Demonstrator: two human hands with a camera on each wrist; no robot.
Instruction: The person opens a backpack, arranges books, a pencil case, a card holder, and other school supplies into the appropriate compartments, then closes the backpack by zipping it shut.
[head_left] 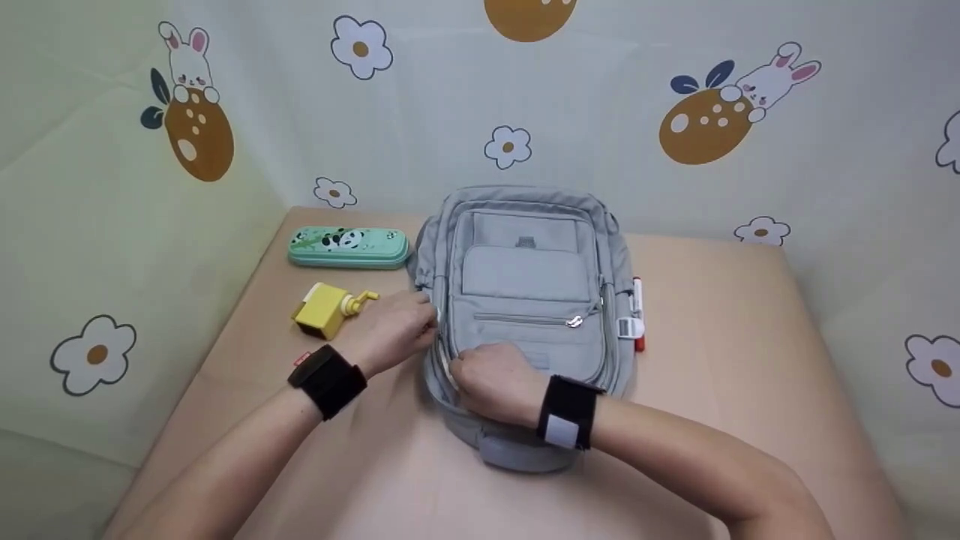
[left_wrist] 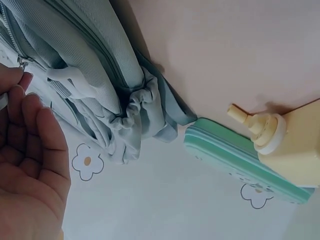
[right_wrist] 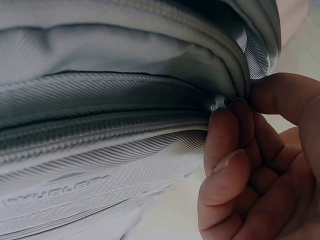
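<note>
A grey backpack (head_left: 525, 274) lies front side up on the table. At its left edge my left hand (head_left: 401, 322) pinches a small metal zipper pull (left_wrist: 22, 62) between thumb and forefinger, the other fingers loosely bent. Lower on the same side, my right hand (head_left: 499, 381) grips the fabric edge (right_wrist: 240, 75) beside the zipper. An opened stretch of zipper teeth (right_wrist: 100, 127) shows in the right wrist view, with raised lettering on the panel below it. Black bands wrap both wrists.
Left of the backpack lie a mint pencil case (head_left: 349, 247) with a panda print and a yellow pencil sharpener (head_left: 322, 309) with a crank. A red and white marker (head_left: 638, 300) sits along the bag's right side. Patterned cloth walls (head_left: 585, 97) rise behind and beside the table (head_left: 720, 315).
</note>
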